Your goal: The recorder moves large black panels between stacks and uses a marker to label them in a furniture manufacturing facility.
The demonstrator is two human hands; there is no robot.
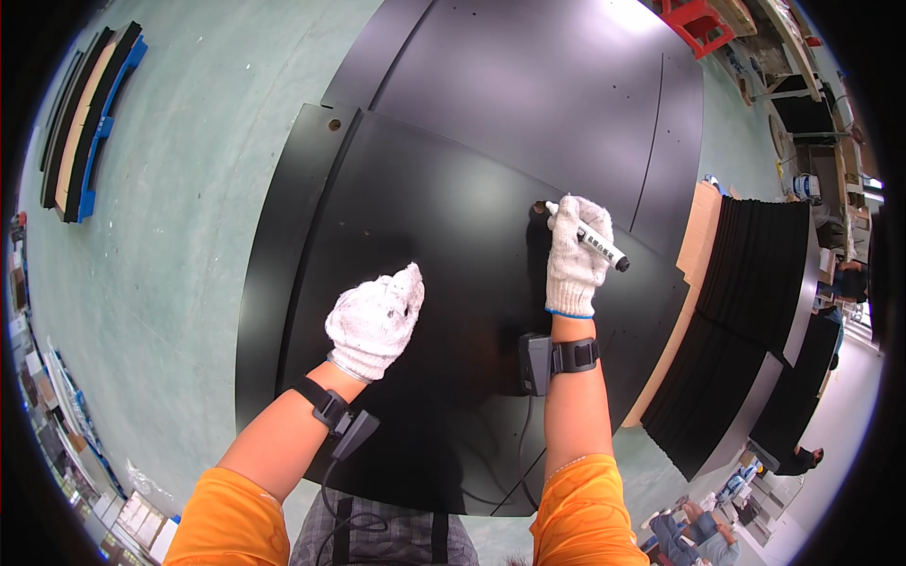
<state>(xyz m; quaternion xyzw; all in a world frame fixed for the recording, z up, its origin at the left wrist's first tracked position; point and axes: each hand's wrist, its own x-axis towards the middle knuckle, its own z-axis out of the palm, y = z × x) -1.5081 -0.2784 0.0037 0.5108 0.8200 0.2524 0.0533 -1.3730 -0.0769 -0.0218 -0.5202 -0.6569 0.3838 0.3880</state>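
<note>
A white knitted glove covers my right hand (577, 257), whose fingers close around a white marker pen (604, 247) with a dark end. The pen's tip points left, close to a small brown round hole (539, 207) in a black panel (453, 189). Hovering over the panel's nearer left part, my left hand (376, 321) wears the same kind of glove. Its fingers are curled and pressed together; a dark spot shows between them, too small to name. Dark straps with small boxes and cables circle both wrists.
Another hole (334, 124) sits near the panel's far left corner. More black board (528, 66) extends beyond. Stacks of black panels (755, 274) stand on the right, a smaller stack on a blue pallet (99, 123) at left. A red stool (696, 26) and seated people (694, 533) are farther off.
</note>
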